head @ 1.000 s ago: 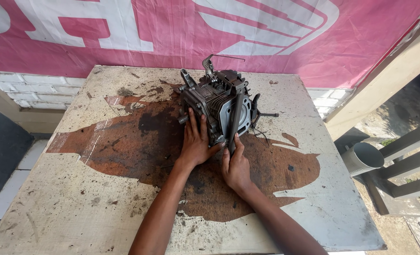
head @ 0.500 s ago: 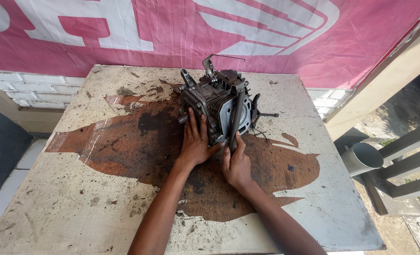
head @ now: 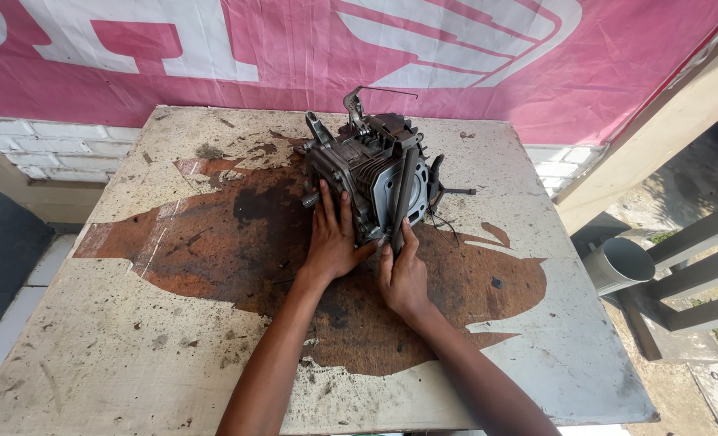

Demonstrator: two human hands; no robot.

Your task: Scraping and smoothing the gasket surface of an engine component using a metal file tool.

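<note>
Small engine sits on the bench, toward the far middle, on a big dark oil stain. Left hand lies flat on the engine's near left side — fingers spread, pressing the casing, not wrapped round anything. Right hand is just beside it, fingers closed round the lower end of a dark bar that stands nearly upright against the finned cylinder face. What the bar's top end meets is hard to tell; it seems to rest on or near the head.

Step in hand, as a guess: bracing the engine with one hand while the bar is set or levered against its front — work on the head or cover. The next move likely calls for a firm left-hand hold so the block does not slide on the oily patch, and steady force through the bar.

Behind: pink banner, white brick ledge. Right of the bench, a grey pipe end.
</note>
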